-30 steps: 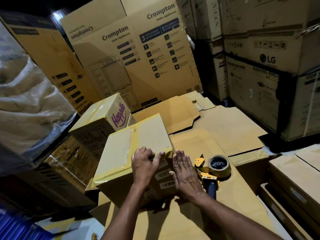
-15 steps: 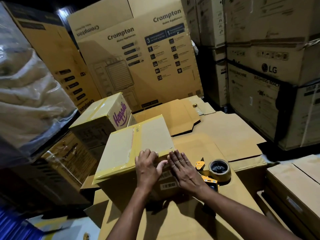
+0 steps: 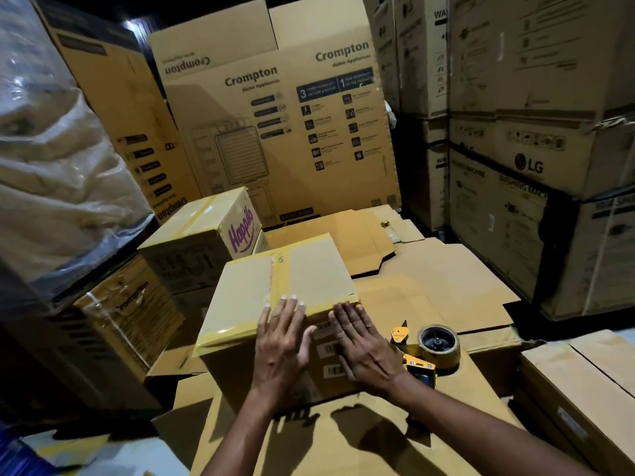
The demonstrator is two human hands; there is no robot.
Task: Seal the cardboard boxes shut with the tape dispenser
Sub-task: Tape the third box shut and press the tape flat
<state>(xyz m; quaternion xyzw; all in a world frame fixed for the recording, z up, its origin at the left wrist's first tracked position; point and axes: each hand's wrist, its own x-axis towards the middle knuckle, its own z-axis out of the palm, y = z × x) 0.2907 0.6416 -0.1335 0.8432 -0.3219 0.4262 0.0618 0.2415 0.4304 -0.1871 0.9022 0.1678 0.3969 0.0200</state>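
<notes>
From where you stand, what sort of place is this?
Most likely an appliance warehouse or stockroom. Tall Crompton cartons stand behind, LG cartons are stacked on the right, and a tape dispenser lies beside the box that the left hand and right hand press flat.

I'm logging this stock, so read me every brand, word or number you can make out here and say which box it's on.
"Crompton", "Home Appliances": tall box behind.
"3", "1": its blue banner; fine print blurred.
"Happilo": small taped box, left.
"LG": stacked box, right.
"Crompton": wrapped box, lower left.
Barcode labels on the nearest box: too small to read.
</notes>
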